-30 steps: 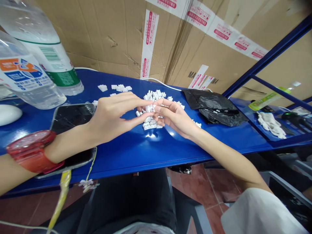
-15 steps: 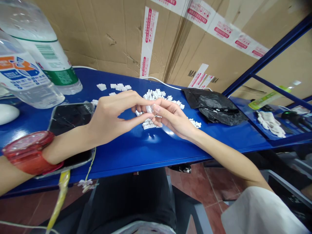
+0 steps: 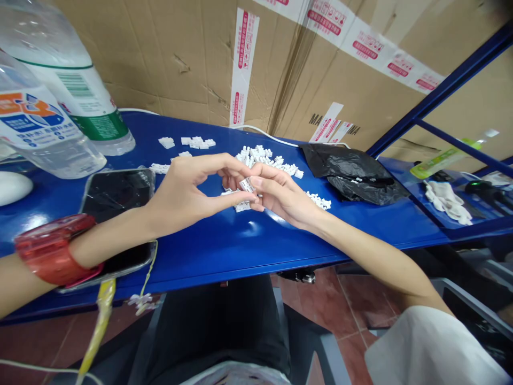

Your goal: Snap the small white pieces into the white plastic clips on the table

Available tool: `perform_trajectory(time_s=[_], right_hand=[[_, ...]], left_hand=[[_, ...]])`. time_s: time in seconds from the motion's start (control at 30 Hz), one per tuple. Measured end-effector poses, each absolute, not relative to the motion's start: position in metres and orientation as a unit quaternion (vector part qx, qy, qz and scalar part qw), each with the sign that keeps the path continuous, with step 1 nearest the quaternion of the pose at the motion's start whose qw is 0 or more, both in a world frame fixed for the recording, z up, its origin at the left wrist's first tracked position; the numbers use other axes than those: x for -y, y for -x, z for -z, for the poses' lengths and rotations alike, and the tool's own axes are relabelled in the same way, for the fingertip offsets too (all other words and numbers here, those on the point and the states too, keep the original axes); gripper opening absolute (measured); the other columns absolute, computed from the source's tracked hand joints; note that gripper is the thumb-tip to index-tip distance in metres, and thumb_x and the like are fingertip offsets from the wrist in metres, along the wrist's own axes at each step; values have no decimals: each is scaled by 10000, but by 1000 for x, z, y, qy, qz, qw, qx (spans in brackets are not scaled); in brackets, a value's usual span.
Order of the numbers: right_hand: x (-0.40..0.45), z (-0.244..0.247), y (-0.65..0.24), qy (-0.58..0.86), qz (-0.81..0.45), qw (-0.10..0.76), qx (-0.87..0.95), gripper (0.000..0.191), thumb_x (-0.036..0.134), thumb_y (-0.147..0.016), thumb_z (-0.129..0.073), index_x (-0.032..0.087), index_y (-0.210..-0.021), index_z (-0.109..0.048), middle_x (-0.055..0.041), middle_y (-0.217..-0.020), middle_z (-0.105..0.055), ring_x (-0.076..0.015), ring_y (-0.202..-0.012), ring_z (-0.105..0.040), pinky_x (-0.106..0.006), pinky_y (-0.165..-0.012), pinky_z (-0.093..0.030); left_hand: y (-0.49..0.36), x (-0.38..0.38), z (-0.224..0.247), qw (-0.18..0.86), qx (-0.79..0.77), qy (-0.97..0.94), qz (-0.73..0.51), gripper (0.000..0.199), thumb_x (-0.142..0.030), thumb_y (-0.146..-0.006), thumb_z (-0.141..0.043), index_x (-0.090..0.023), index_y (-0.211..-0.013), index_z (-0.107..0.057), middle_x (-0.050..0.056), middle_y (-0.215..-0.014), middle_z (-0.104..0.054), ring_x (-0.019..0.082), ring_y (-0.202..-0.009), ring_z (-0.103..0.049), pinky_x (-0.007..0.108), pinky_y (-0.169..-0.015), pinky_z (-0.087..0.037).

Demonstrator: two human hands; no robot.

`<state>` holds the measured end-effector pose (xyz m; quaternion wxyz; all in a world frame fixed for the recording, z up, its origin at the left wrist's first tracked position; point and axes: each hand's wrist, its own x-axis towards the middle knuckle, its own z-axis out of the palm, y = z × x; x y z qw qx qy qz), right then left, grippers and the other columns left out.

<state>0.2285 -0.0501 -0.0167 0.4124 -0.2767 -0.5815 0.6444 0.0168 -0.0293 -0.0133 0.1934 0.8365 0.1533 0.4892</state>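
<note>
Between my two hands is a small white plastic piece with dark slots (image 3: 247, 185). My right hand (image 3: 282, 195) pinches it between thumb and fingers. From the other side, my left hand (image 3: 196, 184) curls its fingertips and thumb around the same piece, meeting the right fingertips. Behind the hands lies a heap of small white plastic pieces (image 3: 260, 155). More white pieces (image 3: 242, 206) lie partly hidden under my fingers, and another small pile (image 3: 318, 201) is to the right of my right hand.
Small groups of white pieces (image 3: 198, 143) lie at the back left of the blue table (image 3: 224, 251). A phone (image 3: 116, 198) sits under my left forearm, beside large bottles (image 3: 80, 80). A black plastic bag (image 3: 352, 171) lies at right, with white gloves (image 3: 447, 202) beyond the frame.
The white piece has turned, and its slotted face now shows. My left thumb and fingers have spread a little wider around it.
</note>
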Motion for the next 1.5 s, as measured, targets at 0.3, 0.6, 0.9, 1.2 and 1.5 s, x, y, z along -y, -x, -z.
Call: perform_trajectory(time_s=[0.3, 0.6, 0.9, 1.2, 1.5], right_hand=[[50, 12, -235, 270, -585, 397, 653, 383, 530, -963, -769, 189, -841, -642, 37, -700, -593, -87, -652, -522, -232, -622, -416], [49, 4, -238, 288, -535, 383, 696, 378, 584, -994, -692, 217, -936, -620, 16, -799, -645, -102, -667, -542, -251, -598, -410], [25, -52, -353, 601, -185, 89, 772, 169, 357, -851, -823, 202, -810, -769, -28, -724, -704, -152, -648, -583, -328, -650, -420], [29, -41, -329, 607, -179, -92, 769, 110, 237, -839, -781, 204, -775, -699, -39, -782, -735, -192, -732, -657, -336, -679, -469], [33, -37, -319, 558, -141, -38, 817, 111, 87, -803, -650, 188, -822, -693, -26, -800, -724, -167, -743, -647, -303, -694, -455]], left_hand=[[-16, 32, 13, 173, -162, -830, -506, 106, -205, -915, -830, -258, -991, -779, -34, -804, -775, 147, -678, -664, 314, -640, -575], [-17, 38, 10, 126, -215, -836, -490, 167, -290, -965, -734, -370, -1097, -797, -48, -877, -770, 184, -727, -705, 355, -719, -620], [-16, 17, 22, 275, -249, -783, -500, 232, -251, -920, -781, -253, -1146, -831, 20, -917, -820, 189, -764, -762, 291, -721, -682], [-17, 25, 12, 400, -350, -725, -438, 381, -396, -804, -858, -203, -1132, -837, 50, -941, -808, 221, -884, -762, 351, -926, -677], [-20, 24, 13, 394, -318, -738, -446, 287, -344, -804, -820, -235, -1069, -839, 31, -1043, -825, 197, -853, -755, 293, -817, -662]])
